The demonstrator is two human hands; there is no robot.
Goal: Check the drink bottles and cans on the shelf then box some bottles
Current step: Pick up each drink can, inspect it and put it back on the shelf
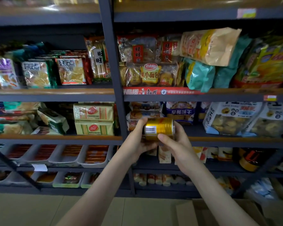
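Observation:
A gold drink can (160, 127) lies on its side between my two hands, in front of the dark metal shelf (116, 82). Its white barcode patch faces me. My left hand (137, 142) cups the can from the left and below, thumb up along its end. My right hand (178, 142) grips it from the right, with the thumb across the lower front. A brown cardboard box (219, 212) sits open on the floor at the lower right, partly hidden by my right forearm.
The shelves hold snack bags, biscuit packs and bread packets. White trays (67, 155) of red sausages fill the lower left shelves. Dark bottles (252, 159) stand on the lower right shelf. A tan floor (31, 209) lies below.

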